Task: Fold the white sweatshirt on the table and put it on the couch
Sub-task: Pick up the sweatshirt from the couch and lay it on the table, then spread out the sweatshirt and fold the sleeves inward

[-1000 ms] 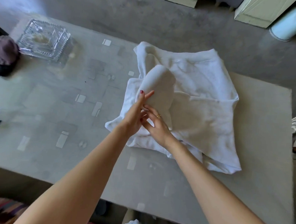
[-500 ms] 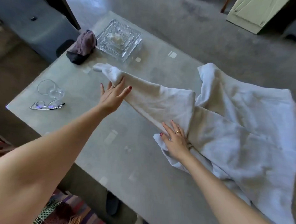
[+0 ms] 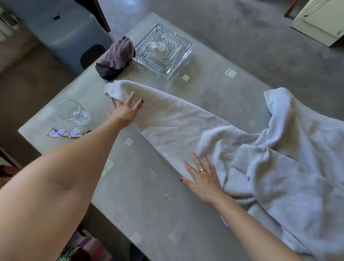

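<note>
Two bare hands lie on the white sweatshirt (image 3: 254, 152), which is spread across the right part of the table (image 3: 145, 207) with one sleeve (image 3: 167, 114) stretched out toward the table's far left corner. The left hand (image 3: 125, 111) rests at the cuff end of that sleeve, fingers spread and flat, some fingertips tucked under the edge of the fabric, gripping nothing. The right hand (image 3: 202, 178) presses palm down where the sleeve meets the rumpled body of the garment, near the middle of the table, fingers splayed open and a ring (image 3: 202, 170) on one of them. The body of the sweatshirt bunches in folds and runs off toward the table's right edge. Near the far left corner sit a square glass dish (image 3: 164, 50) and, touching it, a crumpled purple cloth (image 3: 117, 58) just beyond the cuff. Along the left edge stand a clear drinking glass (image 3: 72, 111) and a pair of eyeglasses (image 3: 67, 131) just beside it.
</note>
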